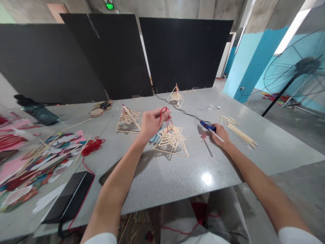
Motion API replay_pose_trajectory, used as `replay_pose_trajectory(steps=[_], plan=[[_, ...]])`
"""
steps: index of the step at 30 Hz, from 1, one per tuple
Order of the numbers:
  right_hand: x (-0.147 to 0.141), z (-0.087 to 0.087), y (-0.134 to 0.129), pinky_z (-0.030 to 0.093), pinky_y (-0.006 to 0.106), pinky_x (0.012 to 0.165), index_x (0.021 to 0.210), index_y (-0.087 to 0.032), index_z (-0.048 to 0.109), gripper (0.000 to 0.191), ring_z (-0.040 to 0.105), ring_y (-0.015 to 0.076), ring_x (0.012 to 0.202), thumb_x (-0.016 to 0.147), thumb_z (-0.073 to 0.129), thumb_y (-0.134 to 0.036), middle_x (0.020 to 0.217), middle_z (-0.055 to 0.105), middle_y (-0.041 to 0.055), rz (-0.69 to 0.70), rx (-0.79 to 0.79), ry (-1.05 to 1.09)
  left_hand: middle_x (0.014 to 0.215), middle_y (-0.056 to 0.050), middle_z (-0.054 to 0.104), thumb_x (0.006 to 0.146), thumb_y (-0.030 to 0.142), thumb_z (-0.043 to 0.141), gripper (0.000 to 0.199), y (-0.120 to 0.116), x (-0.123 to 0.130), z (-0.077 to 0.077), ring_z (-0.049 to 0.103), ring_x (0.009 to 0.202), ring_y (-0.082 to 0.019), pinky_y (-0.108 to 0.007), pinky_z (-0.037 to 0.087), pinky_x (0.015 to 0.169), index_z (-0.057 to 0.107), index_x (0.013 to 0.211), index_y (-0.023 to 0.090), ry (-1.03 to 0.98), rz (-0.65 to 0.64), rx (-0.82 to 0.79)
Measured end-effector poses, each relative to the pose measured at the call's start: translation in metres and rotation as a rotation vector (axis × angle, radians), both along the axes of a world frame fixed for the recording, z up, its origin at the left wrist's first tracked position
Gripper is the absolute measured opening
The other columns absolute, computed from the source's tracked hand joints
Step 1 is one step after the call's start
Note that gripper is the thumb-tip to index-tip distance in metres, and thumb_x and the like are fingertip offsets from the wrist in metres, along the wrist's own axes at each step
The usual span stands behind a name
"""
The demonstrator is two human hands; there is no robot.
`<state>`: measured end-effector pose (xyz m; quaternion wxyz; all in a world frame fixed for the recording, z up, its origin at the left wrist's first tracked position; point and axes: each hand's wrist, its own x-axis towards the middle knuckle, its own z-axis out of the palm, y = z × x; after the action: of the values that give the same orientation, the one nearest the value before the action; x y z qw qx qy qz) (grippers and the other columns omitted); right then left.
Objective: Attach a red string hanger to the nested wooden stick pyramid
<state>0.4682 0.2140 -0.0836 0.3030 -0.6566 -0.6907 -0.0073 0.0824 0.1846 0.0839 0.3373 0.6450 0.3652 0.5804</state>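
My left hand (155,122) is closed in a pinch on a loop of red yarn (170,122). Strands of this yarn run down to a layered star frame of thin wooden sticks (172,140), just below the fingers. Whether the frame touches the table or hangs slightly above it, I cannot tell. At the right, my right hand (221,135) is wrapped round a blue glue gun (207,126), its nozzle pointing left and a pale glue stick jutting from its back. Something light blue shows partly behind the frame, beside my left hand.
Similar stick frames stand at the left (128,119) and back (176,96) of the grey table (188,173). Loose sticks (241,135) lie beyond my right hand. Red yarn (93,145), a black case (69,196), paper scraps and a dark bottle (39,110) occupy the left side.
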Motion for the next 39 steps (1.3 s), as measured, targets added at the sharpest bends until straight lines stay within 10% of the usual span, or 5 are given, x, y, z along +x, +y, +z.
replay_pose_trajectory(steps=[39], plan=[[-0.0065,0.0029,-0.0022,0.054,0.046,0.089,0.124,-0.019,0.065,0.044,0.068,0.0342,0.102,0.088,0.059,-0.045,0.111,0.074,0.0160,-0.056,0.085,0.202,0.081,-0.004,0.077,0.085,0.059,0.084,0.044,0.0039,-0.0023,-0.0035,0.082,0.083,-0.023,-0.034,0.071,0.082,0.082,0.086,0.015,0.020,-0.003,0.019]])
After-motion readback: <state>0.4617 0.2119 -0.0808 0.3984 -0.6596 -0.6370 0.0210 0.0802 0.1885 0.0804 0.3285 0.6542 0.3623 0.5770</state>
